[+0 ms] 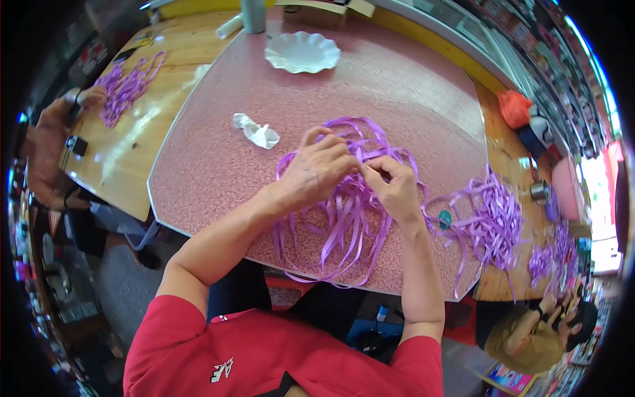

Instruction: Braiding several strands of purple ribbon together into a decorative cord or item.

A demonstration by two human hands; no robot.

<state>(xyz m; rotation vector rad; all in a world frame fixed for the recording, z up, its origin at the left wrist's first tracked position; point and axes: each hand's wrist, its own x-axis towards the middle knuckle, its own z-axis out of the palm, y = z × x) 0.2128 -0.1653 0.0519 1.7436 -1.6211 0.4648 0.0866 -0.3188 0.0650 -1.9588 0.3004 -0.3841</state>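
Note:
Loops of shiny purple ribbon (350,228) hang and lie in a loose tangle on the pink tabletop (211,159), some reaching its near edge. My left hand (316,165) is closed in a pinch on the ribbon, its back turned up. Close against it, my right hand (395,188) pinches the ribbon too, thumb and forefinger pressed together. The fingertips of both hands almost meet above the tangle. What exactly lies between them is too small to make out. A second heap of purple ribbon (493,221) rests to the right of my right hand.
A crumpled white tissue (256,131) lies left of the ribbon. Farther back stand a white scalloped plate (302,53), a grey cylinder (253,16) and a cardboard box (314,14). Co-workers sit left and right, with purple ribbon (126,89) before the left one. An orange bag (514,108) sits right.

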